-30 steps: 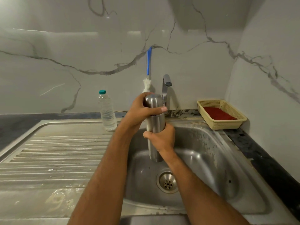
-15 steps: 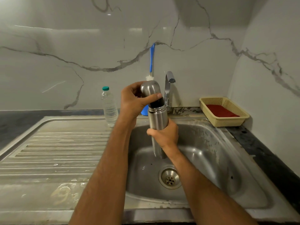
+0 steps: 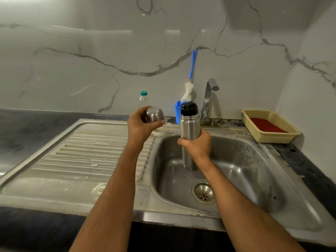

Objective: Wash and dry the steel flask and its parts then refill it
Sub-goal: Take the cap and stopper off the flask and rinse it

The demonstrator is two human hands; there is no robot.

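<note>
Since the earlier frame, the steel cap (image 3: 155, 114) has come off the flask and moved left, gripped in the left hand (image 3: 141, 126) above the draining board (image 3: 76, 155). To its right, the right hand (image 3: 198, 145) grips the steel flask (image 3: 190, 128) upright over the sink (image 3: 254, 179), its black stopper (image 3: 189, 108) exposed.
</note>
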